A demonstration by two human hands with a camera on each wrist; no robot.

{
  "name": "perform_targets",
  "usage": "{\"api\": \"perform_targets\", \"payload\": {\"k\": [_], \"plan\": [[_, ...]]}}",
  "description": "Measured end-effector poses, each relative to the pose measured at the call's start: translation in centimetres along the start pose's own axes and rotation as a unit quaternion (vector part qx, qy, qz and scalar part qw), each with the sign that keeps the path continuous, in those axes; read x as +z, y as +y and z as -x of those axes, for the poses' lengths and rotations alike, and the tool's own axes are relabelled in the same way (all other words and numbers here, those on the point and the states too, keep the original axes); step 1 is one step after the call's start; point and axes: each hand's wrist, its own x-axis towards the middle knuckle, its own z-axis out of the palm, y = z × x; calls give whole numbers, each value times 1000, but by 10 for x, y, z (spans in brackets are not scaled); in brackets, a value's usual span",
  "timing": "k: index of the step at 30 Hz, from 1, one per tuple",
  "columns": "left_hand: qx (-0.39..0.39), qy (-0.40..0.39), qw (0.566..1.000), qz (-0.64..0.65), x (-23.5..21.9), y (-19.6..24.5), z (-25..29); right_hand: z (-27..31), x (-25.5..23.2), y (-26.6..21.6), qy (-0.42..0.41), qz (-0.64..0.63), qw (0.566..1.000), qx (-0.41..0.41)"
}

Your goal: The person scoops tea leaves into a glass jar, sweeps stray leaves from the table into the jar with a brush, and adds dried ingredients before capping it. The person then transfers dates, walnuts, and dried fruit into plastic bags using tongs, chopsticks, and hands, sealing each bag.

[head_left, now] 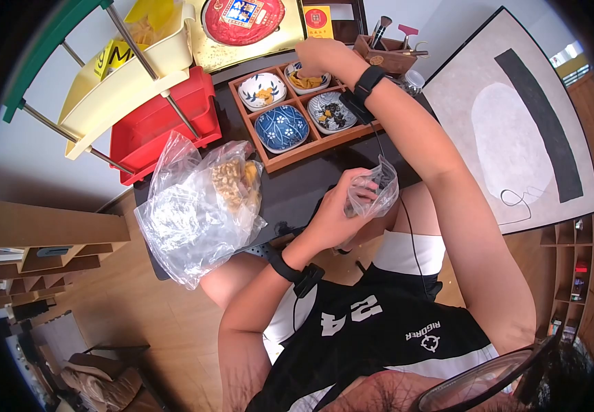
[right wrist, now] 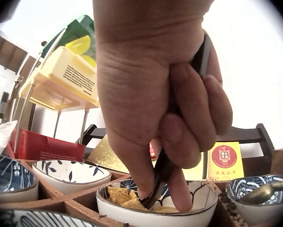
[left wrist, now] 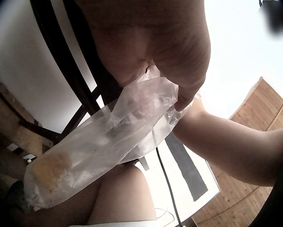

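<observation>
My left hand (head_left: 338,209) grips the gathered top of a clear plastic bag (left wrist: 98,137). Orange-brown bits (left wrist: 51,170) lie at the bag's lower end in the left wrist view. Over the far right bowl (right wrist: 205,201) of a divided wooden tray (head_left: 276,163), my right hand (right wrist: 155,94) holds a slim dark utensil (right wrist: 164,165) that slants down into the bowl. Its tip and my fingertips are among yellow-orange dried pieces (right wrist: 122,196). The utensil's exact kind I cannot tell. Beside it are a leaf-patterned white bowl (head_left: 263,91), a blue flowered bowl (head_left: 282,128) and a striped bowl (head_left: 331,112).
A large clear bag (head_left: 194,206) with a packet of nuts (head_left: 227,184) lies at the table's left. Behind it stand a red bin (head_left: 166,123) and a cream bin (head_left: 125,89). A wooden tool holder (head_left: 390,58) and glass jar (head_left: 414,81) sit right, near a framed picture (head_left: 517,137).
</observation>
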Motion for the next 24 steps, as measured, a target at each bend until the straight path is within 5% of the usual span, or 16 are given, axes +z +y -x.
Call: {"api": "perform_targets", "payload": {"k": [17,24], "plan": [[2,-6,1000,4,-1,1,1,0,1,-1,10,-2,1000,-7],[14,8,1000,18,-12,50,7,5,-4,-3,1,-7,1000,-14]]}}
